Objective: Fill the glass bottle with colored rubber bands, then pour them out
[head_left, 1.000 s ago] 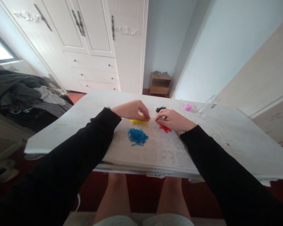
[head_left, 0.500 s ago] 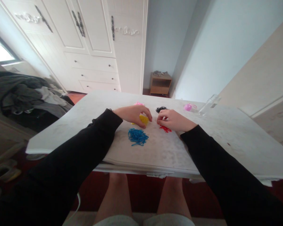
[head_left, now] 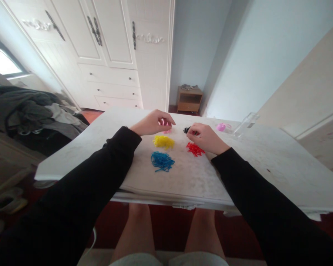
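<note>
Both hands (head_left: 152,124) (head_left: 204,136) rest over pink pile (head_left: 165,130), black pile (head_left: 187,129).

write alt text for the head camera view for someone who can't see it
Two hands in black sleeves work over small colour-sorted piles on a white table: the left hand is at a pink pile, the right hand at a black pile. Yellow, blue and red piles lie nearer the person.
</note>
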The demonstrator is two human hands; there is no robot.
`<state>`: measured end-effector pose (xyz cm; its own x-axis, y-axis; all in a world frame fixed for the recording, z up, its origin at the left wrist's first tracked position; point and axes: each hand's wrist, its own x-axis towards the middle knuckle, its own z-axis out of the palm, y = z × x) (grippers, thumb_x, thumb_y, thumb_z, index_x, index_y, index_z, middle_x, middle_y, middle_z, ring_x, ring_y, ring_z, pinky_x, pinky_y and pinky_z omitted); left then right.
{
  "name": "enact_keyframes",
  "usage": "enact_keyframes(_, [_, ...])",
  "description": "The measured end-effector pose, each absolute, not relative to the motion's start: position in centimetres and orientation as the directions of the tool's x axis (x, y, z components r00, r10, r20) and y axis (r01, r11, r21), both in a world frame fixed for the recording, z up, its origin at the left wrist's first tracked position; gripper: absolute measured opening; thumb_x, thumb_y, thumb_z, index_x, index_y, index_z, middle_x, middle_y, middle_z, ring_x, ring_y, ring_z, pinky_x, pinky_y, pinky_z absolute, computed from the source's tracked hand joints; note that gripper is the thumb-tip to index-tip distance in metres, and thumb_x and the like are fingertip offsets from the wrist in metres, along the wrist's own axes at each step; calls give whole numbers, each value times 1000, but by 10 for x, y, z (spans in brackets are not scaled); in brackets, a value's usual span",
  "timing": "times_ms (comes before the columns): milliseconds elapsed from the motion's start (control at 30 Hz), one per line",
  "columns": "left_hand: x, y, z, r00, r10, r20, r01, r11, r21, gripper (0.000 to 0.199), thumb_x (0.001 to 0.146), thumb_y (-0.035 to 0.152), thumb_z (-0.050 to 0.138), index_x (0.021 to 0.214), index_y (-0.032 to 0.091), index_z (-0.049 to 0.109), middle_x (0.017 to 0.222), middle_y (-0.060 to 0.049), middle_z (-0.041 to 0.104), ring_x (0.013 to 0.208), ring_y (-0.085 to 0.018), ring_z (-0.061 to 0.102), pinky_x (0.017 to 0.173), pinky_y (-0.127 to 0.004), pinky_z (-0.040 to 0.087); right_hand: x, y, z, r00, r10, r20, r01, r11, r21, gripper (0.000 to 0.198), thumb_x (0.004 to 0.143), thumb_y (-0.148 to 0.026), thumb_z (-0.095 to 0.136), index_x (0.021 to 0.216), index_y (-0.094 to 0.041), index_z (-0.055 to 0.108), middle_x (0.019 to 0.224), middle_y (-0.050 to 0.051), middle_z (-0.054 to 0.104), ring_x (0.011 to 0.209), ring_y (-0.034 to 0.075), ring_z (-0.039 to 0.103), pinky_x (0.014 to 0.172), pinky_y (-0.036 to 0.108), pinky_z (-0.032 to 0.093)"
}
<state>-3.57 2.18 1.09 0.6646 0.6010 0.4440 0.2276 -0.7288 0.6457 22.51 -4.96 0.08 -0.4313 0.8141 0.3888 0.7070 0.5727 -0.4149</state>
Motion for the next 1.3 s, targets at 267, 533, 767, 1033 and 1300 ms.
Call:
enact_keyframes(267, [-57,44,5,114,758,642,244,-648,722,15,79,24,69,87,14,76,63,1,59,57,-10,52,57,-25,37,239,-40,-6,-350,754,556,725,594,-350,23,90,-20,58,67,-21,58,78,6,63,80,22,58,77,36,44])
enact_keyframes(533, [-157,27,18,296,910,289,657,-414,630,19,70,37,77,74,18,77,68,-5,72,64,-16,63,63,-27,46,240,-37,-9,-338,738,584,724,600,-340,24,90,-22,58,67,-22,57,78,6,64,81,23,60,80,38,45])
enact_keyframes(767, [-203,-4,8,348,936,-55,809,-270,522,51,68,63,79,93,18,80,94,-9,81,82,-23,73,71,-29,52,243,-35,-11,-310,762,569,713,583,-391,21,87,-23,59,67,-22,58,79,7,66,81,23,61,77,36,46])
enact_keyframes(1033, [-203,-33,19,420,885,-202,836,-290,466,74,57,56,88,119,18,72,115,-11,77,99,-26,73,80,-29,55,246,-35,-12,-287,790,541,706,556,-438,18,83,-23,58,65,-22,57,76,6,67,77,21,61,74,35,46])
enact_keyframes(1300, [-213,-39,17,439,873,-211,817,-291,498,52,59,41,81,104,17,71,90,-6,75,87,-24,72,74,-30,54,246,-34,-15,-298,793,531,709,557,-434,20,84,-26,59,65,-21,60,77,8,69,77,22,62,74,35,47])
